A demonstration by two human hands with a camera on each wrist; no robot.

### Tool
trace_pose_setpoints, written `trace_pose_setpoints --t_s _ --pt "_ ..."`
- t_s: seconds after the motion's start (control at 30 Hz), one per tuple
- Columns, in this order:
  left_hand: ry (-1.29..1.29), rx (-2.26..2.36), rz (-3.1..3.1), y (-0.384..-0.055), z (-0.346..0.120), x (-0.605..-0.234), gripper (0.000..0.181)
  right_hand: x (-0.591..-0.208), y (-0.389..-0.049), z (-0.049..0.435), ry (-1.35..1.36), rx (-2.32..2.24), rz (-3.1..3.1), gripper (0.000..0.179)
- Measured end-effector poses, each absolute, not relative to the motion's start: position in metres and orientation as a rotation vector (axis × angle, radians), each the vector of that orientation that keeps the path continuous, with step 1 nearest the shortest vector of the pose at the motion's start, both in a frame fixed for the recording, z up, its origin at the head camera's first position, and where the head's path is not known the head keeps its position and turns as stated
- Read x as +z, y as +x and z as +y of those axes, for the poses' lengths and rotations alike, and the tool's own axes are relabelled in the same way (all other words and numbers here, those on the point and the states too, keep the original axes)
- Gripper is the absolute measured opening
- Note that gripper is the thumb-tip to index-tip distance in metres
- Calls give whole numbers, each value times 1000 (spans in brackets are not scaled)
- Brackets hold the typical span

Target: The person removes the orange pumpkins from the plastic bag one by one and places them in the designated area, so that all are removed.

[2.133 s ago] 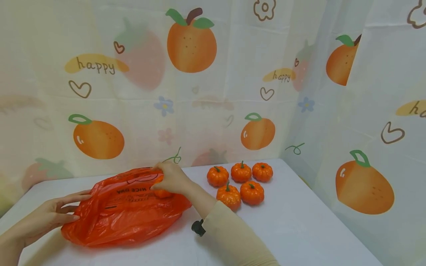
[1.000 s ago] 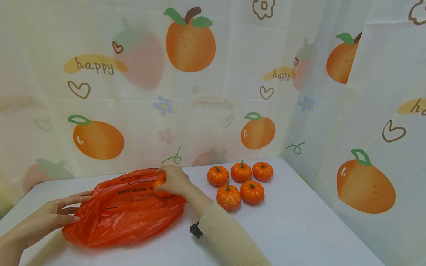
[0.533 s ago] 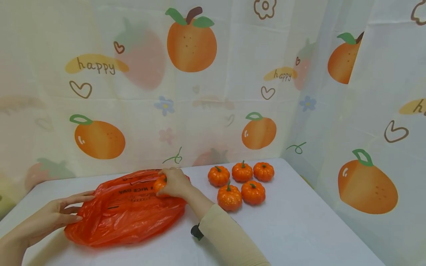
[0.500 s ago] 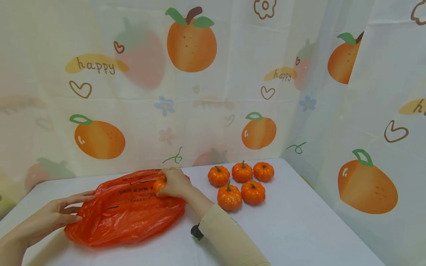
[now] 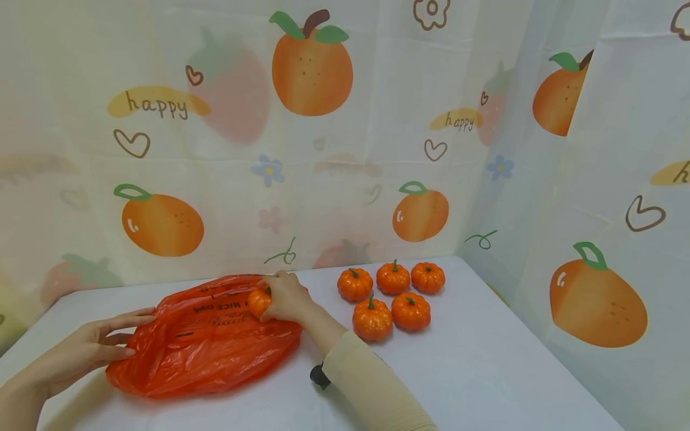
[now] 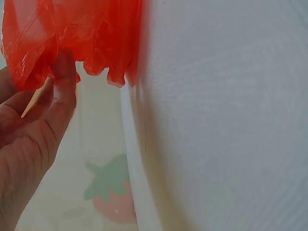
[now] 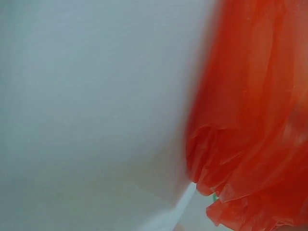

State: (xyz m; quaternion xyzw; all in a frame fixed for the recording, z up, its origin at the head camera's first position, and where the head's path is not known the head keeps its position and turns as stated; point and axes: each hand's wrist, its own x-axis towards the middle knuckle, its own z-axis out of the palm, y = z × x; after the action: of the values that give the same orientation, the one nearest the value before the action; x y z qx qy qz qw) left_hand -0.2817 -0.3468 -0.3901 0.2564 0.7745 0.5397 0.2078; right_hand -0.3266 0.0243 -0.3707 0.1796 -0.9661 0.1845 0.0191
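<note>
A crumpled red plastic bag (image 5: 205, 353) with dark printing lies on the left of the white table. At its left edge is my left hand (image 5: 86, 347), thumb and fingers apart, gripping the film. In the left wrist view the thumb (image 6: 62, 96) reaches up to the bunched film (image 6: 72, 33). Toward the bag's right end, my right hand (image 5: 288, 299) holds a small orange pumpkin (image 5: 259, 302) with a green stem. The fingers wrap its right side and hide part of it. Red film (image 7: 255, 120) fills the right wrist view's right side; the hand's grip is hidden there.
Several more pumpkins (image 5: 411, 311) with green stems stand grouped right of the bag, near the back of the table (image 5: 485, 371). A fruit-printed curtain (image 5: 345, 149) hangs behind and along the right. A small black object (image 5: 320, 376) sits under the right sleeve.
The bag's mouth has sunk a little flatter over two seconds. My right thumb has shifted right, baring more of the pumpkin. The left hand stays at the bag's left edge.
</note>
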Motion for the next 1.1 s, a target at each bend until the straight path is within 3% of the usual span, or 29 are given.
trace_pose_setpoints --t_s 1.1 --pt "658 1462 2197 -281 -343 -389 54 -377 -325 32 680 633 -2919 57"
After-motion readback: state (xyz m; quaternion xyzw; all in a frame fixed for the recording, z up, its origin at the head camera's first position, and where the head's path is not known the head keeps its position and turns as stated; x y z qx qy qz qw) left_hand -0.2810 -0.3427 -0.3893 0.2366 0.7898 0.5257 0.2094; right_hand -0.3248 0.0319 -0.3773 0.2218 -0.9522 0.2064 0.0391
